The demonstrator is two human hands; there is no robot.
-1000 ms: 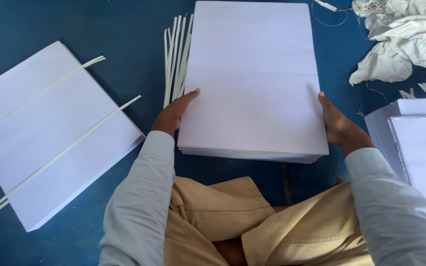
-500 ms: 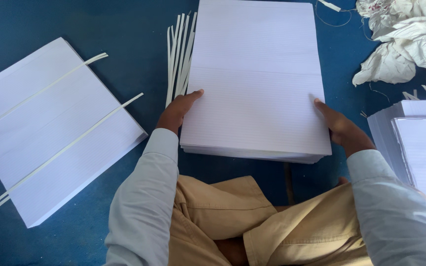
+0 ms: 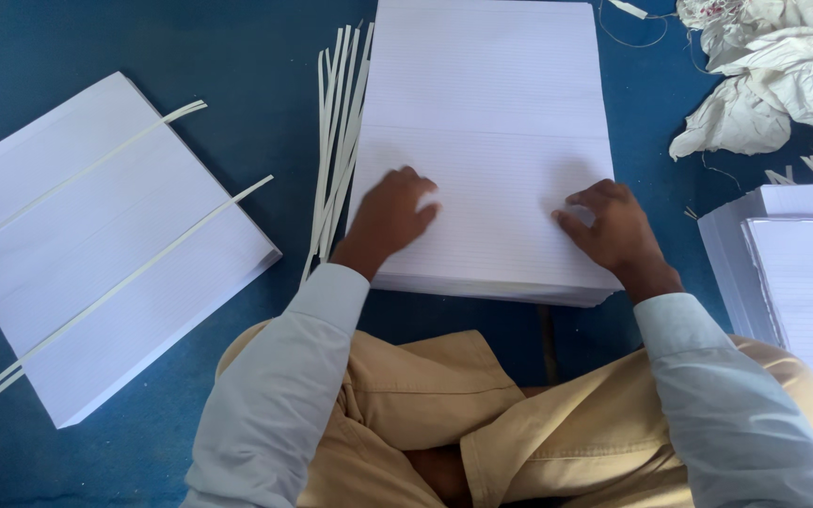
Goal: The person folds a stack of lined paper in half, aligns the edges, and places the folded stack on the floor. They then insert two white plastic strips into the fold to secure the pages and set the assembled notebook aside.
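Note:
A thick stack of white ruled paper [image 3: 486, 103] lies on the blue floor in front of me. My left hand [image 3: 390, 218] rests on its near left part, fingers curled down on the top sheet. My right hand [image 3: 613, 230] presses on the near right part, fingers bent against the paper. Both hands touch the top sheet; neither visibly lifts a sheet. Beside the stack's left edge lies a bundle of thin cream strips [image 3: 336, 141].
A second white paper stack [image 3: 96, 245] with two cream strips across it lies at the left. More stacked paper [image 3: 792, 273] sits at the right edge. Crumpled white cloth [image 3: 773, 75] lies at the top right. My crossed legs in tan trousers [image 3: 482, 414] fill the foreground.
Both hands have moved from the stack's side edges inward onto its top surface, closer together. The stack itself stays in place.

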